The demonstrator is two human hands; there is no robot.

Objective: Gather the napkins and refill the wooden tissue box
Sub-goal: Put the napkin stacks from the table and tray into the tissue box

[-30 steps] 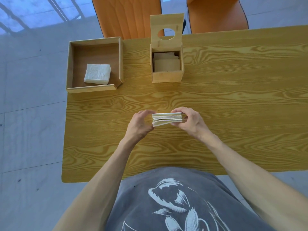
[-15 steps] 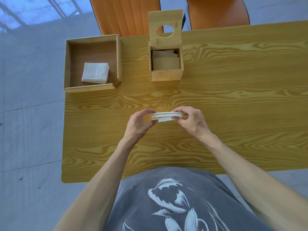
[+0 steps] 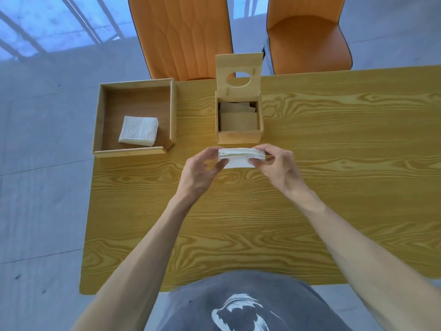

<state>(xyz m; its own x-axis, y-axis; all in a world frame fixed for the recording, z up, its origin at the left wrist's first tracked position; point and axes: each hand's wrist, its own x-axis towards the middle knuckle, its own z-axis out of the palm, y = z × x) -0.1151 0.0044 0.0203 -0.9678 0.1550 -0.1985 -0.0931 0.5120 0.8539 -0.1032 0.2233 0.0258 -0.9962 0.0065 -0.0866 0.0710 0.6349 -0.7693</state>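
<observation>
A stack of white napkins (image 3: 239, 157) is held above the table between both hands, just in front of the wooden tissue box (image 3: 239, 137). My left hand (image 3: 200, 172) grips the stack's left end and my right hand (image 3: 278, 167) pinches its right end. The box stands with its lid (image 3: 238, 76) flipped up at the back, a round hole in it. Several napkins lie inside the box. A second white napkin stack (image 3: 139, 130) rests in the wooden tray (image 3: 130, 152) at the left.
The yellow wood-grain table (image 3: 334, 187) runs off to the right. Two orange chairs (image 3: 181, 37) stand behind its far edge. The tray overhangs the table's left edge. Grey floor lies to the left.
Both hands carried the napkin stack away from me toward the tissue box. The stack looks more squared and compressed. The view has tilted so the table sits lower in frame.
</observation>
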